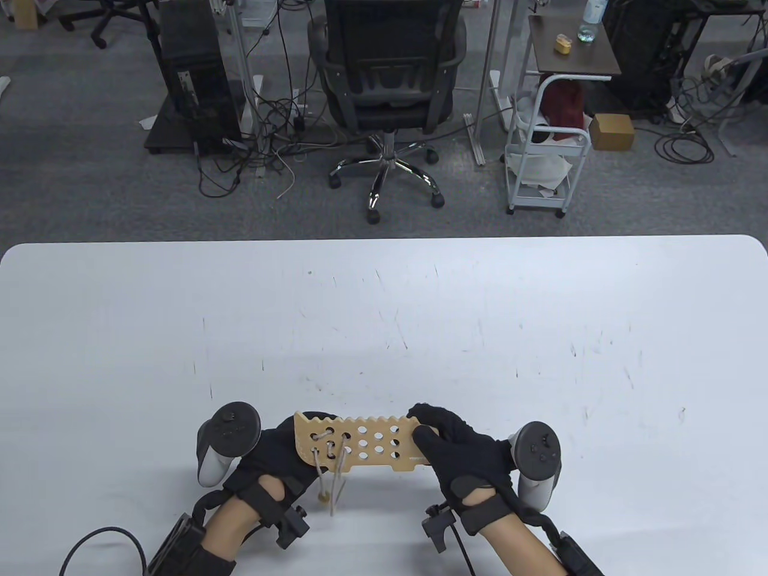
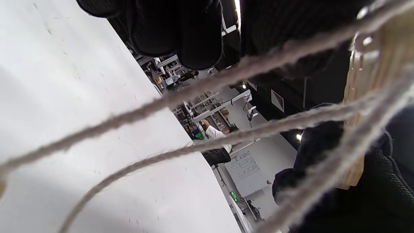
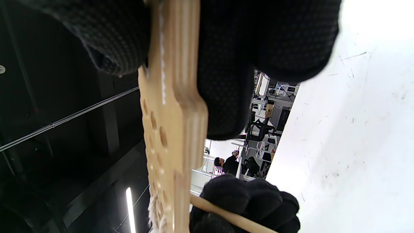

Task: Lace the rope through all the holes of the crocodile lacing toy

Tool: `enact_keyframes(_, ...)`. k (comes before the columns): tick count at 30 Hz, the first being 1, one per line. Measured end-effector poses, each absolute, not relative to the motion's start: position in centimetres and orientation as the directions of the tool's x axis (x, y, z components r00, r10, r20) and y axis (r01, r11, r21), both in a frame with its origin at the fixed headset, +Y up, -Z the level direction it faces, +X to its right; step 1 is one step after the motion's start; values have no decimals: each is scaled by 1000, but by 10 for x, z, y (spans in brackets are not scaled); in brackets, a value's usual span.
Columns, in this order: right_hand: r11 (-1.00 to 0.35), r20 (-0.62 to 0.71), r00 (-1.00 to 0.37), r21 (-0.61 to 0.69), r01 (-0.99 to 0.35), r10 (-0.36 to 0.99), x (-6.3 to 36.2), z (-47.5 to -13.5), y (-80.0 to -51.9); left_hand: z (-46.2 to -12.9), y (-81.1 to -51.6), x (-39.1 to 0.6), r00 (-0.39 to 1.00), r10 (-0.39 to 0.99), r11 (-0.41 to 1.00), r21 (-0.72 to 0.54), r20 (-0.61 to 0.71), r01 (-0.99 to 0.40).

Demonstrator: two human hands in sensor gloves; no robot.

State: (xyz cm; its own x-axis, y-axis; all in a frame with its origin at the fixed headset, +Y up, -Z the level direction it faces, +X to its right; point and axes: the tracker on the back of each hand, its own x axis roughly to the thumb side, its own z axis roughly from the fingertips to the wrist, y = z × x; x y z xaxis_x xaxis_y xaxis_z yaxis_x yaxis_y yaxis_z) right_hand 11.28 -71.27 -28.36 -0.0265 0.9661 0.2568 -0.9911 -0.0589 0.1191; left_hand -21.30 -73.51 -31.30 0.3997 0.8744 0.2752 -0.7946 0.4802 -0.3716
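You're holding the crocodile lacing toy (image 1: 360,443) up off the white table (image 1: 384,336), near its front edge, one hand on each end. Your left hand (image 1: 273,453) is gripping the left end, fingers wrapping behind the board. Your right hand (image 1: 465,447) is gripping the right end, thumb on the top face, fingers curling over the far toothed edge. In the right wrist view the board (image 3: 171,129) is showing edge-on, with your fingers (image 3: 226,81) clamping it from both sides.

The rope (image 1: 332,465) is sitting laced through the holes at the left end only; the holes to the right are showing open. Loose strands are hanging down from the board's near edge toward you, one ending in a small wooden tip (image 1: 323,496). In the left wrist view several rope strands (image 2: 200,87) are crossing the frame diagonally, blurred; how many, I can't tell. At the bottom of the right wrist view, left-hand fingers (image 3: 245,200) are closing around a thin wooden stick (image 3: 233,218).

Office chair (image 1: 387,78) and white cart (image 1: 546,150) are standing on the floor beyond the table.
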Motion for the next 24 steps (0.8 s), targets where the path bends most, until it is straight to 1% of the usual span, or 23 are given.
enact_keyframes(24, -33, 239, -23, 35, -999, 971, 131, -292, -713, -317, -728, -239, 406, 889, 448, -225, 211, -865)
